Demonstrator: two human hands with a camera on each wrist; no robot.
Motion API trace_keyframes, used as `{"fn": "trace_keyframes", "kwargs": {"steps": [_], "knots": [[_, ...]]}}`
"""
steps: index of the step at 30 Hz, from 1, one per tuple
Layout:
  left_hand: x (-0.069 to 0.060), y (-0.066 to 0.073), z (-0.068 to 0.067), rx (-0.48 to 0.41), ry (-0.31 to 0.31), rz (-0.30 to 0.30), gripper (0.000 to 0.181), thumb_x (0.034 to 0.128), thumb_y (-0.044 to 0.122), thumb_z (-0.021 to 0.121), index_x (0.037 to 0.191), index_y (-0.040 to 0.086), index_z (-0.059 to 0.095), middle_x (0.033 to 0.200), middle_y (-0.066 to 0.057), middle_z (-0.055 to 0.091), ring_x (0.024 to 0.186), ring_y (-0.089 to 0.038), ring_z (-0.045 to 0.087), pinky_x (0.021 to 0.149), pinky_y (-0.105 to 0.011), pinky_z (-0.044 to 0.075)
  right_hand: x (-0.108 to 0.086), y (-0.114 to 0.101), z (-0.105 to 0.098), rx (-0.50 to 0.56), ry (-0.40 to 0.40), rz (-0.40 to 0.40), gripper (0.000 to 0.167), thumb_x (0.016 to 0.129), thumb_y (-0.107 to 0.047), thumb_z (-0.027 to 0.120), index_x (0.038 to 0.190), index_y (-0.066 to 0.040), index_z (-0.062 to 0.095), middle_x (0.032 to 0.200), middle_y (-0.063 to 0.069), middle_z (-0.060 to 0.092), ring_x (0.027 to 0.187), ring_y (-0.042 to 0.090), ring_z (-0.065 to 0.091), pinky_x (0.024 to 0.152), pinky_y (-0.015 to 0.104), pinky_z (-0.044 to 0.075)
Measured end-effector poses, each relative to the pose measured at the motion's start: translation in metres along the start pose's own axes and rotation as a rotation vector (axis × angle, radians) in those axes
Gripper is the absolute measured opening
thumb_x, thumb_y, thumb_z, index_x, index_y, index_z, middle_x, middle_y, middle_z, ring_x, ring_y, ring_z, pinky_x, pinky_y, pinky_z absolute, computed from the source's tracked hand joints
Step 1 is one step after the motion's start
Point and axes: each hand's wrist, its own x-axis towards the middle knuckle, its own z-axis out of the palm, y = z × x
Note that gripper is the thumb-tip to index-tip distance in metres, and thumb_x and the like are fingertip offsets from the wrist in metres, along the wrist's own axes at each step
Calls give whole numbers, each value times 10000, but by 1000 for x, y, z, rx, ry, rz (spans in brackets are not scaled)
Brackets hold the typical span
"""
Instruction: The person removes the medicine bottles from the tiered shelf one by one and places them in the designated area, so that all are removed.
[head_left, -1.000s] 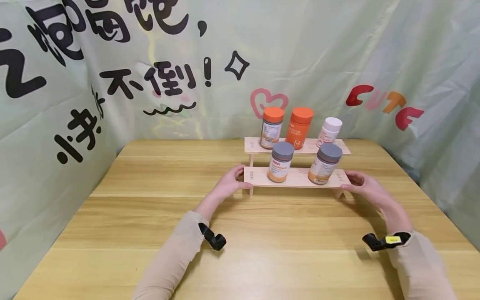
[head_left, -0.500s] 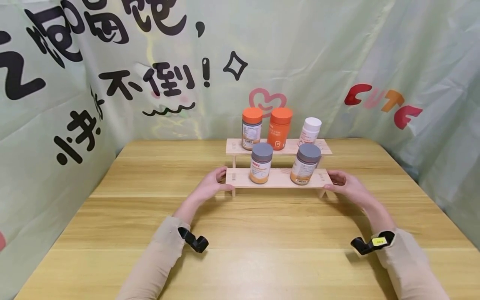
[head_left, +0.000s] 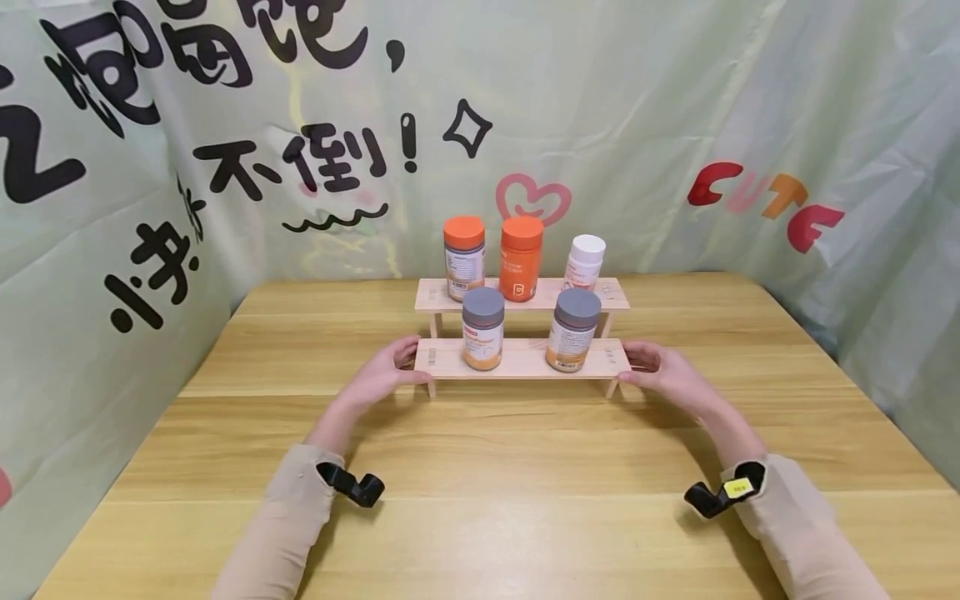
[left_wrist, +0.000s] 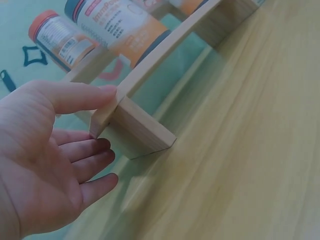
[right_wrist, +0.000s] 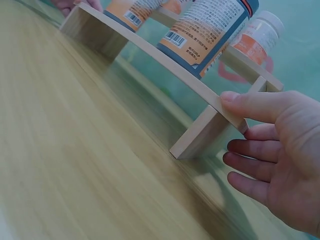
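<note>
A two-tier wooden rack [head_left: 523,358] stands on the table, held at both ends of its lower shelf. The left hand [head_left: 381,372] grips the left end, its thumb on the front edge in the left wrist view. At the right end the right hand [head_left: 663,372] pinches the board between thumb and index finger, the other fingers loosely bent below. Two grey-capped jars [head_left: 483,329] [head_left: 573,331] stand upright on the lower shelf. The upper shelf carries an orange-capped jar [head_left: 464,259], an orange bottle [head_left: 520,260] and a white-capped bottle [head_left: 584,262].
The wooden table [head_left: 517,500] extends in front of the rack and to both sides. Behind it hangs a pale green cloth [head_left: 615,117] with black characters and coloured letters. Each sleeve cuff has a black camera mount [head_left: 360,487] [head_left: 716,497].
Both hands and the rack have moved left across the table, and the jars and bottles have travelled with it. The grip at each end stays the same.
</note>
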Motion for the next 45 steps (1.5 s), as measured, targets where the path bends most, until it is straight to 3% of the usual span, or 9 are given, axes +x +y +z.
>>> {"fn": "trace_keyframes", "kwargs": {"steps": [4,14,25,36,45], "knots": [[-5,-2,-10,1,-12,-5,828,819,103,676,1426,-112,154,1459,-282,233,1336,-386,251,1100,-458,200,2,-6,7,11,-22,4,667,871,-198,651,1353,133,331,1312,307,445,1203,400,443,959,319,423],[-17,-12,-32,13,-3,11,813,828,92,657,1416,-133,143,1443,-305,247,1319,-413,269,1089,-478,217,7,-17,29,29,-36,-35,649,871,-178,649,1341,147,340,1301,312,454,1187,405,462,982,450,394],[-23,-16,-46,11,28,4,799,836,79,655,1419,-128,150,1442,-302,252,1320,-406,272,1083,-474,235,15,-26,44,54,-39,-21,673,867,-202,657,1351,136,336,1315,301,448,1192,396,462,992,454,387],[-25,-20,-53,14,51,-32,804,844,104,650,1432,-105,143,1469,-283,200,1337,-395,241,1097,-464,205,22,-30,48,71,-41,-15,662,862,-177,659,1358,122,338,1320,286,452,1201,385,454,1010,473,362],[-23,-22,-54,10,44,-9,796,846,95,647,1431,-105,147,1472,-274,202,1334,-391,250,1096,-461,209,23,-29,49,43,-41,-18,665,866,-201,655,1363,109,340,1322,280,452,1196,386,457,1004,476,367]]}}
